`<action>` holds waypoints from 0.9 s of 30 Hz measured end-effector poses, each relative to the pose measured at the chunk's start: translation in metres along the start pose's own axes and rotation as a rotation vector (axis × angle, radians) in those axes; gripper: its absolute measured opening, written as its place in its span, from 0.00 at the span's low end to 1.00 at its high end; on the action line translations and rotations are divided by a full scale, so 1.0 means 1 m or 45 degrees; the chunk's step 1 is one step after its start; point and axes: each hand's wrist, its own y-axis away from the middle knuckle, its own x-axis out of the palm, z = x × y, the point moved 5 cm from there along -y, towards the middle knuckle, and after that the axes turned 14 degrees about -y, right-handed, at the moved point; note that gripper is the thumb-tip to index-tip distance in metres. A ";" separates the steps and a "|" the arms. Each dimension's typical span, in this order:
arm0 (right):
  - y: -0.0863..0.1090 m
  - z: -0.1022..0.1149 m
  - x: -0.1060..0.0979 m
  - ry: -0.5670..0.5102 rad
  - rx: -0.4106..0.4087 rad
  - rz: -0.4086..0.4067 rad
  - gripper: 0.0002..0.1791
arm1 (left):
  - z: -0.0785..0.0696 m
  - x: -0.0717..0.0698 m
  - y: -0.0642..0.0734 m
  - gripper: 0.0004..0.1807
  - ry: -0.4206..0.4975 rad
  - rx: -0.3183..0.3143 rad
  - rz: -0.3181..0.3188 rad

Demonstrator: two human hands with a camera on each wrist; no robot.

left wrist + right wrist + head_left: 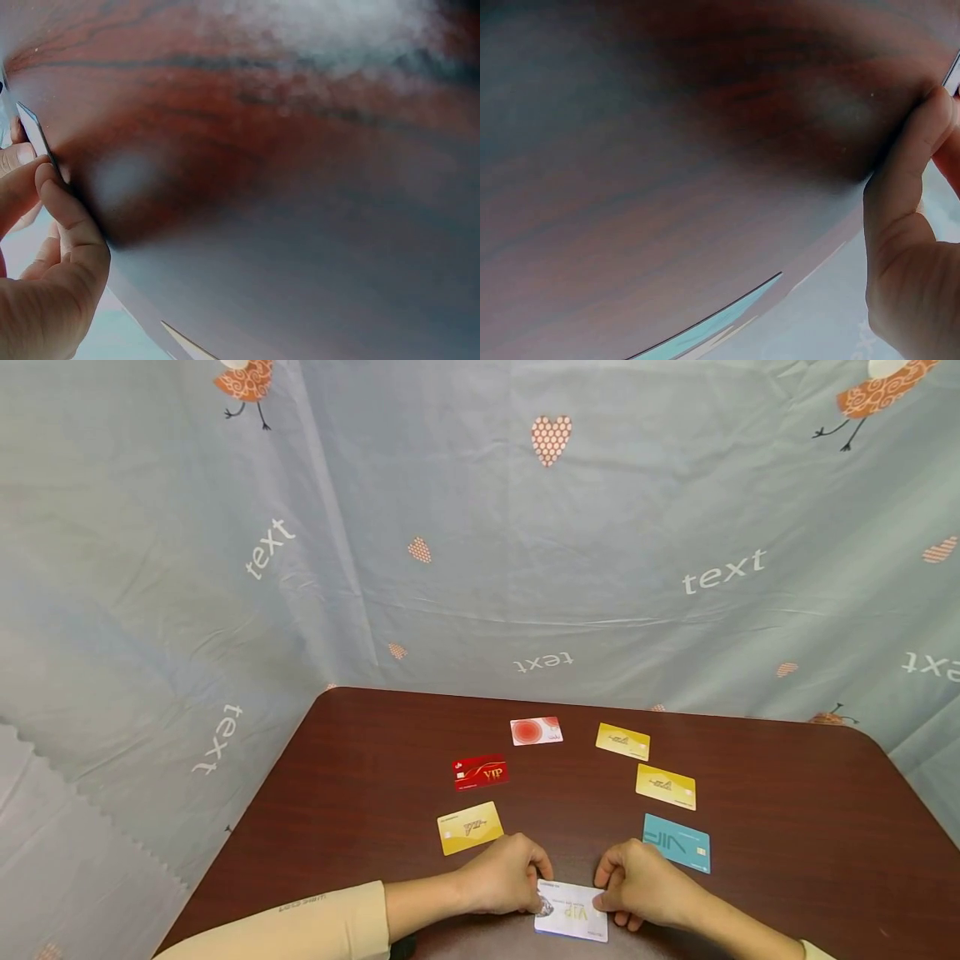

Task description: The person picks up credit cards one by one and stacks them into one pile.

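Near the front edge, a white VIP card (572, 912) is held between both hands. My left hand (504, 875) pinches its left end between thumb and fingers, and my right hand (648, 883) does the same at its right end. The left wrist view shows the card (36, 133) edge-on at the fingertips of the left hand (64, 259). Over in the right wrist view, the right hand (907, 217) has its thumb and finger at a sliver of the card. A gold card (470, 828) lies just beyond the left hand; a teal VIP card (677, 843) lies beside the right.
Farther back on the dark red-brown table (360, 793) lie a red VIP card (480, 772) and a white card with red circles (536, 731). Two more gold cards (622, 742) lie at the back right. A patterned grey-blue curtain (465, 585) hangs behind the table.
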 end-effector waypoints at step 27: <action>0.000 0.000 -0.002 0.002 -0.022 -0.015 0.08 | 0.001 -0.001 0.000 0.14 -0.017 0.014 -0.004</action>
